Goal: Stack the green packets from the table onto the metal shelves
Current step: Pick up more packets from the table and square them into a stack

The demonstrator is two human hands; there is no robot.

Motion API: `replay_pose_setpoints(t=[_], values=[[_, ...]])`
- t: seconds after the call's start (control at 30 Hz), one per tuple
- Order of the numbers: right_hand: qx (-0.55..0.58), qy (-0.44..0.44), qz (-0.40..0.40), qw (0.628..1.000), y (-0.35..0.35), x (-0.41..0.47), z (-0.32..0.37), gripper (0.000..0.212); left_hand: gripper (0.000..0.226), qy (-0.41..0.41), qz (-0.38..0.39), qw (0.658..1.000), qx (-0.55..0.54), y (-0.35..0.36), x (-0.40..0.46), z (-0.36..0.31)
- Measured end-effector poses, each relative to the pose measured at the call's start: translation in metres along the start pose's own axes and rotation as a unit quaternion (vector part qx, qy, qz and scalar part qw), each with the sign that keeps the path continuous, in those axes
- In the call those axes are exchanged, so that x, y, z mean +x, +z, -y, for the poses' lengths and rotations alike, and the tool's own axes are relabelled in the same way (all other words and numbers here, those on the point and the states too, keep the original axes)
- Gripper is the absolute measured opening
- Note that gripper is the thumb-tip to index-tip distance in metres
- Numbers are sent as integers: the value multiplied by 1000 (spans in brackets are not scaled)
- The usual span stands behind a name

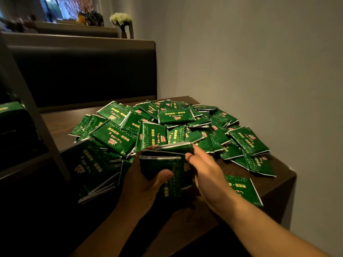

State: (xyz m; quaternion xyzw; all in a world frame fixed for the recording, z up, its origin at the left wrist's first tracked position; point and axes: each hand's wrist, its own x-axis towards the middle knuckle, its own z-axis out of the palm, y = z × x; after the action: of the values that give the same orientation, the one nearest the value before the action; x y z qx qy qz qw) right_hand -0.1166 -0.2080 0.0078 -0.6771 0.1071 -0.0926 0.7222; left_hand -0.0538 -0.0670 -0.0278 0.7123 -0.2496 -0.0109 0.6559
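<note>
Left hand (143,184) and right hand (207,171), frame centre: fingers clamped on small stack of green packets (167,160). Packet pile (167,127) covers counter (269,184) behind.

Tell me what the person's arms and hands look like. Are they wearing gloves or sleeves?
No gloves and no sleeves show. The left hand and right hand are both bare, and so are the forearms as far as the picture shows them. No ring, watch or bracelet is visible on either one. The fingernails look short and plain. The light is dim, so small details are hard to tell.
</note>
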Motion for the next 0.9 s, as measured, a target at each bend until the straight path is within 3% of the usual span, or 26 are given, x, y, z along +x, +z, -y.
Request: replay_pose_setpoints(t=[0.07,0.13,0.23,0.33,0.4,0.53,0.7,0.83,0.9], values=[[14,-5,4,1000,1,0,-5,31,52,1,-17,1000,20,0,2,3],[18,-23,63,998,1,-3,-9,34,32,7,-34,999,28,-1,3,5],[-19,-25,116,993,6,-12,-8,28,32,25,-40,999,25,-1,3,4],[-156,-78,70,982,11,-14,-10,29,55,51,-17,999,1,1,0,-2],[-161,-106,24,981,10,-12,-7,27,64,53,-6,998,-21,3,-4,-5],[-142,-125,-16,982,6,-15,-4,30,53,18,34,998,-46,6,-6,-1],[-100,-32,-11,994,5,-15,-22,32,54,-19,104,994,-39,17,-15,5],[-58,-3,25,998,-1,-14,-21,36,38,-48,78,996,-17,14,-13,7],[-129,-46,17,990,-10,-11,-15,39,34,-55,81,995,9,10,-12,5]])
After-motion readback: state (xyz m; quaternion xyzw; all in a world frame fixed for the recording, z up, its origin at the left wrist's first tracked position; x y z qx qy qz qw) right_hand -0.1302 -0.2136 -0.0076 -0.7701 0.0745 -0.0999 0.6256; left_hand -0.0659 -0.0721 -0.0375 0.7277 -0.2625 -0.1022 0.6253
